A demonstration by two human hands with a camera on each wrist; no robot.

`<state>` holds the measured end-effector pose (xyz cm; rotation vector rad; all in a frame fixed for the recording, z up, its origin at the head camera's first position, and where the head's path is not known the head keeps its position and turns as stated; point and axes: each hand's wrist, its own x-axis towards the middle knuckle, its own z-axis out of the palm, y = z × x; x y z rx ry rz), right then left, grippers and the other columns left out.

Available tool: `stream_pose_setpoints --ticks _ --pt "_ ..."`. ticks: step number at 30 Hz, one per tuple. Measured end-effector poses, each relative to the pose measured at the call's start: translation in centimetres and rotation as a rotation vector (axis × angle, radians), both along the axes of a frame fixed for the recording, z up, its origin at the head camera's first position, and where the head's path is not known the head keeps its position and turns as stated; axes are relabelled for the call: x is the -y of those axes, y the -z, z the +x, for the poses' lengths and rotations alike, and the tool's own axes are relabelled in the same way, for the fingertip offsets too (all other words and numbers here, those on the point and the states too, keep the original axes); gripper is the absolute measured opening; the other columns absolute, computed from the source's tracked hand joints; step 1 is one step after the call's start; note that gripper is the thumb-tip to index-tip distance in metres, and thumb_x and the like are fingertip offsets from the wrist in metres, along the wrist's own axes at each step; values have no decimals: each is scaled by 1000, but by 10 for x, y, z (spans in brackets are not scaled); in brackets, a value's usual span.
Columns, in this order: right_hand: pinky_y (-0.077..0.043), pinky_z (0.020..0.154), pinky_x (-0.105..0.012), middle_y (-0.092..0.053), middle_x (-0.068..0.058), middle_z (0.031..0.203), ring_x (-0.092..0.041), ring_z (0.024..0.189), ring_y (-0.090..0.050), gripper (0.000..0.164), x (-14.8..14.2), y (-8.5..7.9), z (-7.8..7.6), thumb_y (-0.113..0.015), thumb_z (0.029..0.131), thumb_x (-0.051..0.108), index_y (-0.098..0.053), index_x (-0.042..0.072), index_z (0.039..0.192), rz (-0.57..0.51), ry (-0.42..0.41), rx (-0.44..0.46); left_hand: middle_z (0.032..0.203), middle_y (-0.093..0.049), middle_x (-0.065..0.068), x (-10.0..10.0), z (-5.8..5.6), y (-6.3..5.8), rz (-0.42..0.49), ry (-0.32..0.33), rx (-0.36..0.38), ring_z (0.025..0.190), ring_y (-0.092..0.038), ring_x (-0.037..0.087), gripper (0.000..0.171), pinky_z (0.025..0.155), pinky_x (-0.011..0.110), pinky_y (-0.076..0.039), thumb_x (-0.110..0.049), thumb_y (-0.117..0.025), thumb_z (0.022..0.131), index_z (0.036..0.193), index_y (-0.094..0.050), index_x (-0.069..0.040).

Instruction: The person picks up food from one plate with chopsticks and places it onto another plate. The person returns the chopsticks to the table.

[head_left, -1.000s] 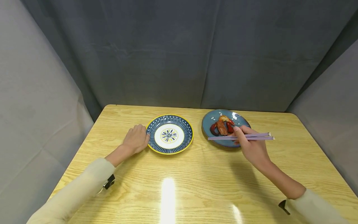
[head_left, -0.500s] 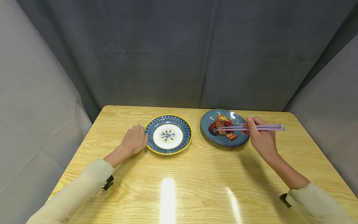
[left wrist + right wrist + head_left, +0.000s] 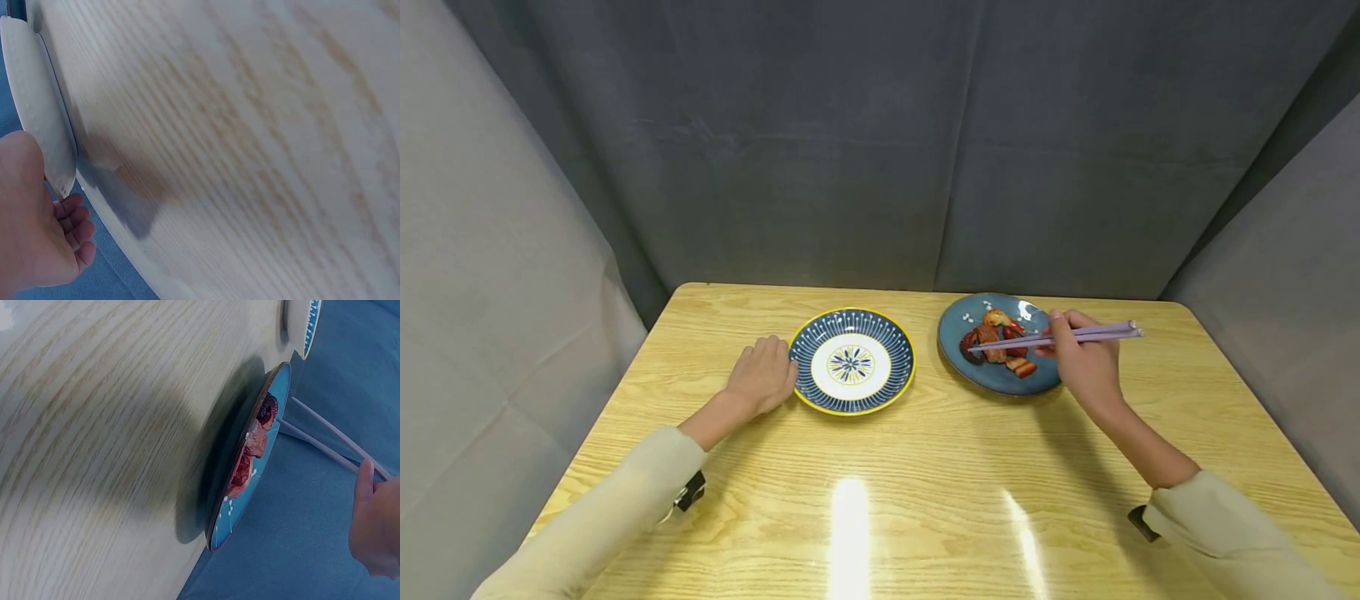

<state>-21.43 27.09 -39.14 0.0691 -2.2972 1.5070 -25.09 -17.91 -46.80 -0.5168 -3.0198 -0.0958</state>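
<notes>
My left hand (image 3: 762, 375) holds the left rim of a patterned plate (image 3: 827, 377), with navy edge, white middle and yellow rim; its thumb and curled fingers meet the edge in the left wrist view. My right hand (image 3: 1090, 367) grips a pair of lilac chopsticks (image 3: 337, 435) over a blue plate (image 3: 985, 379). That plate bears a dark red curled tentacle (image 3: 967, 342), a brown meat chunk (image 3: 990, 335), a shrimp-like piece (image 3: 997, 317), a dark red piece (image 3: 1013, 330) and a striped meat slice (image 3: 1022, 367). In the right wrist view the chopstick tips stand apart, above the food, near the tentacle.
Both plates stand on a light wooden table (image 3: 925, 492), near its far edge. A dark grey curtain (image 3: 820, 150) hangs behind it, and pale cloth walls (image 3: 490, 250) flank both sides. Glare streaks the table's front.
My right hand first drew back rightwards, uncovering the striped meat slice, then came left again, bringing the chopstick tips over the tentacle. My left hand has stayed at its plate.
</notes>
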Motion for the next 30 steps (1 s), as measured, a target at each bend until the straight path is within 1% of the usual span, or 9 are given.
stream_pose_setpoints --ticks 4,7,12,15,24,30 --pt "-55 60 -22 -67 -11 79 -7 63 -68 43 3 4 -5 -50 105 23 -65 -15 91 -32 19 6 86 -40 11 0 1 -1 -4 -1 3 81 -43 28 29 71 41 -38 -25 -41 102 97 -49 2" --pt "-55 60 -24 -66 -14 81 -7 63 -68 43 6 6 -7 -51 104 25 -65 -13 90 -52 40 -8 86 -40 10 0 0 0 -7 -5 9 80 -42 28 29 70 41 -38 -25 -41 102 97 -49 2" --pt "-55 61 -24 -66 -19 83 -6 64 -68 46 8 7 -9 -51 104 29 -65 -13 89 -33 59 0 86 -40 10 0 -2 0 -11 -12 20 80 -41 27 29 70 40 -37 -26 -41 102 97 -49 1" --pt "-56 62 -25 -66 -18 84 -7 64 -68 47 8 8 -10 -50 104 30 -65 -13 90 -29 62 16 86 -40 10 0 -1 0 -6 -13 19 81 -42 28 29 71 40 -37 -25 -41 102 97 -49 2" --pt "-56 61 -24 -64 -21 84 -12 65 -69 46 10 14 -15 -49 105 28 -62 -13 90 -48 41 16 86 -39 10 0 -1 1 -2 -14 26 80 -40 27 27 70 39 -36 -25 -40 102 96 -47 1" --pt "-55 59 -23 -65 -21 84 -13 65 -69 44 10 19 -15 -49 105 28 -65 -11 93 -8 17 46 85 -39 10 -1 -1 2 -1 -10 12 78 -40 27 26 68 39 -36 -24 -41 101 95 -47 1"
